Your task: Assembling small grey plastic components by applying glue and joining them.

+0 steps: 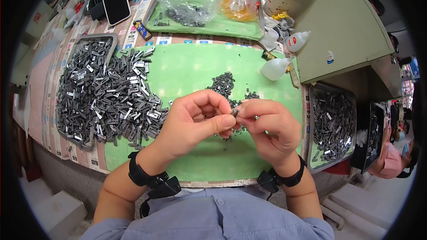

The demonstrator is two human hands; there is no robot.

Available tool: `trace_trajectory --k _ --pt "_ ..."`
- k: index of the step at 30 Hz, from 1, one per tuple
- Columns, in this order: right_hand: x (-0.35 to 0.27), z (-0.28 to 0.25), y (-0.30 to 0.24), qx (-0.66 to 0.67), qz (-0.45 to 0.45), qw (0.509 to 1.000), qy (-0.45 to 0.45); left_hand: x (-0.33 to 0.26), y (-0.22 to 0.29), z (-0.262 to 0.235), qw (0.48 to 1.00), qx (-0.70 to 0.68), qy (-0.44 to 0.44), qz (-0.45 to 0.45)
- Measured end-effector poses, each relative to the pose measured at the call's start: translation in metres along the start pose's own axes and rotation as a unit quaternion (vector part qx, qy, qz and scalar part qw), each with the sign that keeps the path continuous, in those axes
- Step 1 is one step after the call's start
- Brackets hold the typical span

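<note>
Over the green work mat (191, 160), my left hand (193, 118) and my right hand (272, 126) meet fingertip to fingertip. Between them they pinch a small dark metallic part (234, 112); the fingers cover most of it, so its exact kind does not show. Just beyond my fingers lies a pile of tiny dark parts (222, 83), and some of it is hidden behind my hands. To the left of my left hand spreads a big heap of small oblong grey-black metal pieces (129, 93), spilling out of a metal tray (113, 40) onto the mat.
A second metal tray (311, 124) of similar pieces stands at the right. Farther back are a green-lined tray (204, 30) with plastic bags, a white squeeze bottle (275, 69), a phone (116, 2) and a battery (142, 30). A grey-green cabinet (342, 26) borders the back right.
</note>
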State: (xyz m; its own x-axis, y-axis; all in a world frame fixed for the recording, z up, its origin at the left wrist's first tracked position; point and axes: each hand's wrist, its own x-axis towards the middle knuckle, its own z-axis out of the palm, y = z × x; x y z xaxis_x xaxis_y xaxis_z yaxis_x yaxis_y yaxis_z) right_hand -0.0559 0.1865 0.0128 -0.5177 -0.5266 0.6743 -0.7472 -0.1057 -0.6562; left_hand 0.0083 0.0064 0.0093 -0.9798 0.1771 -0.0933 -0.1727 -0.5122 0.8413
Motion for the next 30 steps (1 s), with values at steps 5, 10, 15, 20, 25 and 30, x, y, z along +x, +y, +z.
trace_trajectory --k 5,10,15,20,25,30 --pt "-0.0009 0.0009 -0.0021 0.085 0.043 0.995 0.033 -0.0041 -0.0042 0.0040 0.992 0.083 0.028 0.087" --pt "0.0019 0.0040 -0.0041 0.139 0.073 0.986 0.061 -0.0006 -0.0060 0.0040 0.967 0.173 0.014 0.189" --pt "0.0006 0.0024 -0.0022 0.096 0.081 0.992 0.029 -0.0030 -0.0046 0.0021 0.966 0.199 0.028 0.162" --pt "-0.0001 0.0034 -0.0031 0.109 0.084 0.990 0.024 -0.0041 0.0000 0.0060 0.971 0.194 0.038 0.136" --pt "-0.0006 0.0032 -0.0033 0.127 0.080 0.988 0.018 -0.0050 -0.0004 0.0066 0.970 0.193 0.026 0.148" --pt "-0.0015 0.0045 -0.0064 0.127 0.081 0.989 0.011 -0.0052 -0.0033 0.0047 0.965 0.196 0.003 0.173"
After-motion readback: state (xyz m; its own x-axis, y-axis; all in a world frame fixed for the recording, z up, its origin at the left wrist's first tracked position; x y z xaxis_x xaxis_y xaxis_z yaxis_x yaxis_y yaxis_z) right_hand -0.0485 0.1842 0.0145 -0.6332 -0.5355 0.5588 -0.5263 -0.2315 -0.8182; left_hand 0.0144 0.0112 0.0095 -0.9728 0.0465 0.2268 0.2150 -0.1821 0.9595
